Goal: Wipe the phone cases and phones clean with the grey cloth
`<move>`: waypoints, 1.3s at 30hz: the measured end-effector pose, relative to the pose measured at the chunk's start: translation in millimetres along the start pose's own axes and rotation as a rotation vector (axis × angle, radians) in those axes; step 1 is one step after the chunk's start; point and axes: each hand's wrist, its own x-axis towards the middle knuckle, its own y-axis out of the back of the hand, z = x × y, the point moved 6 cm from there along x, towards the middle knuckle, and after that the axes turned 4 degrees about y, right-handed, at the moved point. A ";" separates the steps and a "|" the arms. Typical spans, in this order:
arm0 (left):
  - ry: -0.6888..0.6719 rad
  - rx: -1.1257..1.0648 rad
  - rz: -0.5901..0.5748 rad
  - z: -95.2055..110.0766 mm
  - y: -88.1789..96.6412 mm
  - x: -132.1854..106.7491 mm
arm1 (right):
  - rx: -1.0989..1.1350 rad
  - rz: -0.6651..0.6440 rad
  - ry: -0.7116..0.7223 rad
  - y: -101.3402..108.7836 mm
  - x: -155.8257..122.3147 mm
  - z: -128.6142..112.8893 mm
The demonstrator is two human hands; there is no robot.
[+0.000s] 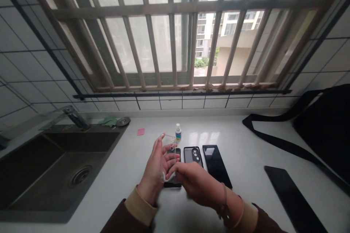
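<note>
My left hand [157, 165] holds a clear phone case [170, 142] upright above the counter, fingers around its edge. My right hand [193, 184] is closed on a small white cloth [166, 177] pressed against the lower part of the case. Under both hands lies a dark phone [175, 153], partly hidden. To its right lie a black phone case [193, 154] with a camera cut-out and a black phone [216, 164]. A small white spray bottle [178, 132] with a blue label stands just behind the clear case.
A dark steel sink [49, 167] with a tap [73, 116] fills the left. A pink slip [140, 131] lies behind the hands. A black bag with a strap [325, 131] sits at the right, a flat black slab [294, 198] in front of it. Barred window behind.
</note>
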 end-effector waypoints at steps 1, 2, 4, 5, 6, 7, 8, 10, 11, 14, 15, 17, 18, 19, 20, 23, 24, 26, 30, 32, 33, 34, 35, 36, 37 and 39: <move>0.003 -0.013 -0.010 -0.2 -0.3 0.2 | 0.067 0.012 -0.030 2.0 1.1 1.4; 0.012 -0.028 -0.022 -0.6 -0.9 0.3 | 0.164 0.034 -0.075 4.1 2.3 5.0; 0.038 -0.065 -0.054 -1.4 -2.8 -0.2 | 0.438 0.128 -0.198 9.6 3.7 18.5; 0.054 -0.079 -0.074 -1.6 -4.3 -0.8 | 0.575 0.215 -0.264 13.9 3.4 27.7; 0.074 -0.091 -0.096 -2.0 -5.9 -1.5 | 0.677 0.335 -0.321 20.3 1.7 37.6; 0.100 -0.102 -0.117 -2.7 -7.7 -2.4 | 0.728 0.475 -0.364 28.5 -1.3 47.0; 0.130 -0.113 -0.139 -3.9 -9.5 -3.4 | 0.715 0.627 -0.386 38.6 -6.0 54.5; 0.191 -0.129 -0.182 -7.5 -13.5 -5.8 | 0.531 0.842 -0.403 57.8 -16.3 60.4; 0.213 -0.134 -0.204 -9.7 -15.5 -7.0 | 0.376 0.888 -0.393 65.5 -20.1 58.2; 0.229 -0.115 -0.256 -16.8 -21.0 -9.8 | -0.130 0.810 -0.236 70.8 -19.5 37.7; 0.227 -0.105 -0.266 -19.3 -22.5 -10.3 | -0.259 0.732 -0.154 65.1 -16.2 30.8; 0.225 -0.103 -0.289 -23.9 -26.0 -11.1 | -0.439 0.553 0.004 46.5 -9.1 22.7; 0.218 -0.110 -0.302 -25.2 -27.9 -11.4 | -0.509 0.469 0.071 36.2 -6.2 21.2; 0.203 -0.122 -0.311 -25.5 -29.4 -11.5 | -0.571 0.402 0.124 27.0 -4.0 21.0; 0.182 -0.135 -0.308 -24.9 -30.1 -11.4 | -0.623 0.351 0.163 19.4 -2.4 21.5; 0.101 -0.166 -0.243 -20.0 -28.1 -10.8 | -0.703 0.248 0.213 6.1 0.4 22.3; 0.080 -0.170 -0.209 -18.4 -26.5 -10.6 | -0.705 0.220 0.222 3.8 0.8 21.0; 0.048 -0.160 -0.132 -15.0 -22.4 -10.2 | -0.683 0.163 0.250 0.0 1.2 16.0; 0.051 -0.070 0.022 -10.4 -11.6 -7.5 | -0.560 0.055 0.272 -6.5 1.6 5.5; 0.061 -0.055 0.068 -7.9 -6.6 -5.0 | -0.479 0.022 0.260 -8.5 1.4 1.6; 0.056 -0.067 0.077 -6.3 -4.6 -3.6 | -0.439 0.009 0.249 -9.1 1.1 -0.2; 0.044 -0.088 0.076 -4.5 -3.2 -2.2 | -0.400 -0.003 0.235 -9.5 0.6 -1.9; 0.033 -0.111 0.066 -3.0 -2.4 -0.9 | -0.363 -0.008 0.213 -9.0 0.0 -3.4; 0.025 -0.129 0.052 -1.9 -1.9 0.1 | -0.328 -0.007 0.182 -7.8 -0.6 -4.5; 0.016 -0.142 0.041 -1.0 -1.3 0.9 | -0.295 -0.007 0.143 -6.2 -1.0 -5.0; -0.003 -0.144 0.034 0.3 0.0 1.5 | -0.214 -0.018 0.048 -2.1 -1.2 -3.4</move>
